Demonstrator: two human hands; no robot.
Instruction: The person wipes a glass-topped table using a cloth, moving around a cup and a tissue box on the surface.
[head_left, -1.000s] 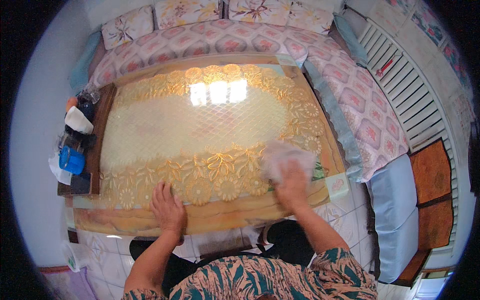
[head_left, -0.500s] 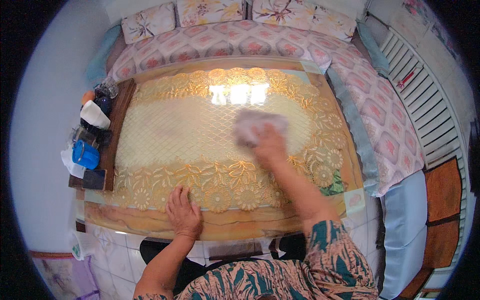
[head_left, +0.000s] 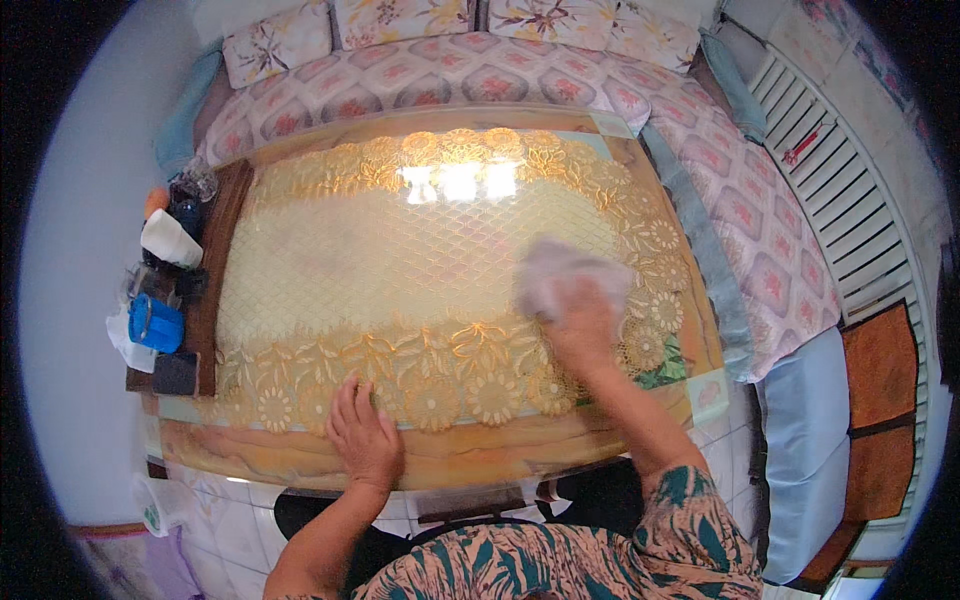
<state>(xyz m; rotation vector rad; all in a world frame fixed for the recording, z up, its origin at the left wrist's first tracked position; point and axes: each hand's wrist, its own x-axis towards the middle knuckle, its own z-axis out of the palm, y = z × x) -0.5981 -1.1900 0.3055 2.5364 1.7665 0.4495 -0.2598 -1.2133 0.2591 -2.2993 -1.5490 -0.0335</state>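
My right hand (head_left: 583,325) presses a pale greyish cloth (head_left: 572,277) against the table, right of its middle. Both are slightly blurred by motion, and the fingers lie bent over the cloth. Under them spreads a gold and cream lace-patterned tablecloth (head_left: 400,260) with a glossy surface. Near the front edge my left hand (head_left: 363,433) rests on the table, its fingers stretched out and nothing in it. Yellow-brown marbled border (head_left: 500,440) of the table shows around the patterned cover.
A dark wooden shelf (head_left: 232,230) along the table's left end holds a blue cup (head_left: 157,322), a white tissue roll (head_left: 171,238) and a small dark box (head_left: 176,374). Sofas with a pink diamond-patterned cover (head_left: 420,85) line the back and right. A white slatted radiator (head_left: 840,190) stands beyond.
My right hand has moved the cloth rightward and a little nearer to me across the table. My left hand stays in place on the table while the whole view has shifted slightly.
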